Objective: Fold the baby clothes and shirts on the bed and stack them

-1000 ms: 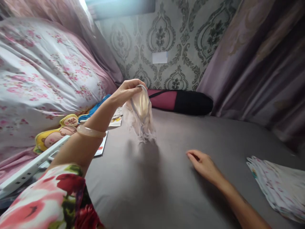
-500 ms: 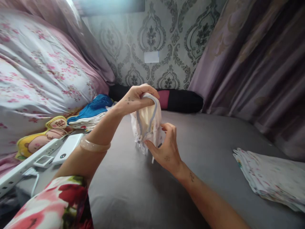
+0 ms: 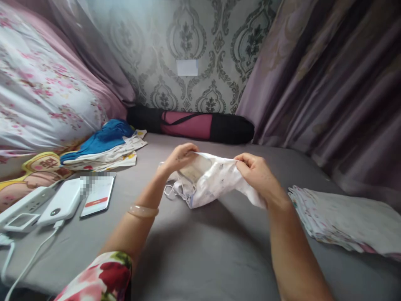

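A small white baby garment [image 3: 216, 179], dotted with tiny dark prints and trimmed in grey-blue, is stretched sideways just above the grey sheet. Thin white ties [image 3: 171, 191] dangle from its left side. My left hand [image 3: 181, 158] pinches its upper left edge. At the upper right, my right hand [image 3: 257, 171] grips the cloth between thumb and fingers. Part of the garment droops below the right hand, and its far side is hidden.
Folded white cloths [image 3: 347, 217] lie at the right. On the left are blue and white clothes [image 3: 109, 142], a phone [image 3: 98, 196], a power bank [image 3: 61, 202], a power strip [image 3: 28, 205] and a yellow cushion [image 3: 40, 167]. A black and maroon roll bag [image 3: 188, 124] lies along the wall.
My right hand has moved up and right onto the garment's upper edge. The garment, bunched and hanging before, is now spread sideways and lower. The view has shifted, bringing the phone into sight.
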Tool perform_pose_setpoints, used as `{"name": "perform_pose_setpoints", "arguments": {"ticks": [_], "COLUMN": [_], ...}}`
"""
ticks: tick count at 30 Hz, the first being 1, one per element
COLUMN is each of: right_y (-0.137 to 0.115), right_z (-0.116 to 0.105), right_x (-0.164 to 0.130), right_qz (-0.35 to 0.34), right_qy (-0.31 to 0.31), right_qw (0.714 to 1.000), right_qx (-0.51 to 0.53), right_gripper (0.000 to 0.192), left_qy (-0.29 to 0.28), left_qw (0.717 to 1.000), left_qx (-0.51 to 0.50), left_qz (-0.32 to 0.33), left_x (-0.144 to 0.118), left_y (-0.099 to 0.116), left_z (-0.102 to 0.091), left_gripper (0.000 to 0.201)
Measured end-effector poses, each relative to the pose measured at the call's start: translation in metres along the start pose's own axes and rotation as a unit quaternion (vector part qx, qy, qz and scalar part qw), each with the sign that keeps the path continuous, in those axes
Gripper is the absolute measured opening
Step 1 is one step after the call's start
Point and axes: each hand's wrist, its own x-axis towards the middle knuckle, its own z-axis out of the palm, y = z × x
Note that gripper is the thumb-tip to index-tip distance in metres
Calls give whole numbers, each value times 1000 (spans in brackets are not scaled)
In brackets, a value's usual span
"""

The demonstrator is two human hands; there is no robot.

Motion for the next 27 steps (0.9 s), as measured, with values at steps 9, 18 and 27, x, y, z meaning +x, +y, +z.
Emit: {"name": "perform_pose_setpoints", "arguments": {"ticks": [9, 18, 27], "right_y": [-6, 6, 62], "right_z": [-13, -22, -28], "right_x": [10, 16, 26], "right_qz": [49, 85, 85], "right_qy": [-102, -103, -261], "right_qw": [993, 989, 961], "right_qx": [37, 56, -20], "right_gripper": [33, 40, 36], "left_qy": [-87, -80, -111], "left_qw": [996, 970, 956], "left_qx": [-8, -226, -254], "left_qz": [3, -28, -100], "left_x": [-4, -1, 4], "left_y": [-9, -3, 21], "left_z": [59, 58, 60], "left_gripper": [33, 18, 27]}}
